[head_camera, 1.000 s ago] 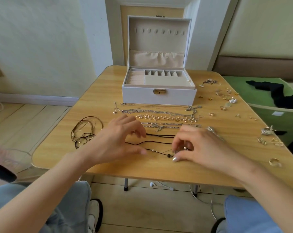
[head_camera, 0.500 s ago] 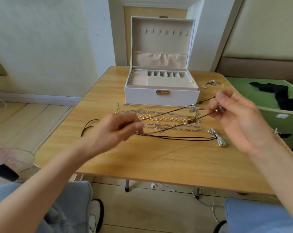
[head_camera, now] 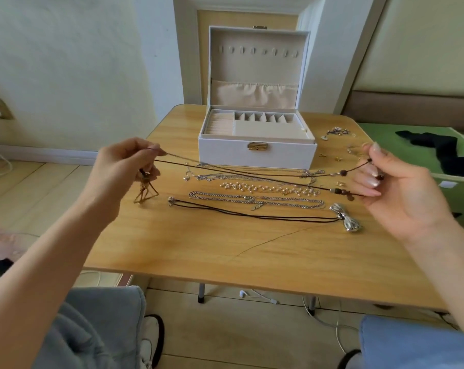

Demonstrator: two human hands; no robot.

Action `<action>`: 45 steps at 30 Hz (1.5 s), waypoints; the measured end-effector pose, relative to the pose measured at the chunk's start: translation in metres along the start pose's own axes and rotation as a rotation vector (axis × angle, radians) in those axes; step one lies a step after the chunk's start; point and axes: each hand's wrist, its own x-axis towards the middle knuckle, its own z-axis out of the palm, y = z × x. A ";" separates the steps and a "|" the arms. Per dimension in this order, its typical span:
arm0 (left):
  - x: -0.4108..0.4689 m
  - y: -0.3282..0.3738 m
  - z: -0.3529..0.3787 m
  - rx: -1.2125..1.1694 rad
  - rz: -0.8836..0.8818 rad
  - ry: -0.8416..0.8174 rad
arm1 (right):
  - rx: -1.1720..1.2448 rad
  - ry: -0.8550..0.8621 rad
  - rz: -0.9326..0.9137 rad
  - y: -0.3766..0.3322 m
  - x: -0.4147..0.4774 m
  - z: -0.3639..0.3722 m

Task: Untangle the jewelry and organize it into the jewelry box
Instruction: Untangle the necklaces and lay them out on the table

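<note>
The brown cord necklace (head_camera: 252, 173) is now stretched in the air between the two hands, in front of the jewelry box (head_camera: 257, 155); half a second ago it sagged lower, with part of it trailing on the table (head_camera: 225, 251). The left hand (head_camera: 124, 169) has moved up and out to the left since then; its thumb and forefinger pinch the cord's two strands together, the other fingers curled beneath. A gold pendant (head_camera: 145, 194) of open triangular wire now hangs under that hand, where before nothing dangled there; whether its lowest tip touches the wood cannot be told. The right hand (head_camera: 401, 187) stays high at the right side, a little farther out than before; its thumb and forefinger pinch the upper strand by a small bead, and its lower fingers hold the other strand by darker beads. The two strands spread apart toward this hand.

The rest lies as it did: the box stands at the rear with its lid upright and its tray compartments showing; just in front of it lie thin silver chains (head_camera: 252, 201) and a pearl strand (head_camera: 268, 188) between them; nearest the person lies a black cord necklace (head_camera: 252, 216), its silver pendant (head_camera: 349, 221) at the right end; small gold pieces (head_camera: 334, 132) are scattered at the rear right corner; a green bin (head_camera: 422, 145) stands beside the table.
</note>
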 end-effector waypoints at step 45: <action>-0.041 0.015 0.055 -0.071 -0.164 -0.804 | -0.740 -0.461 -0.133 0.014 -0.017 0.046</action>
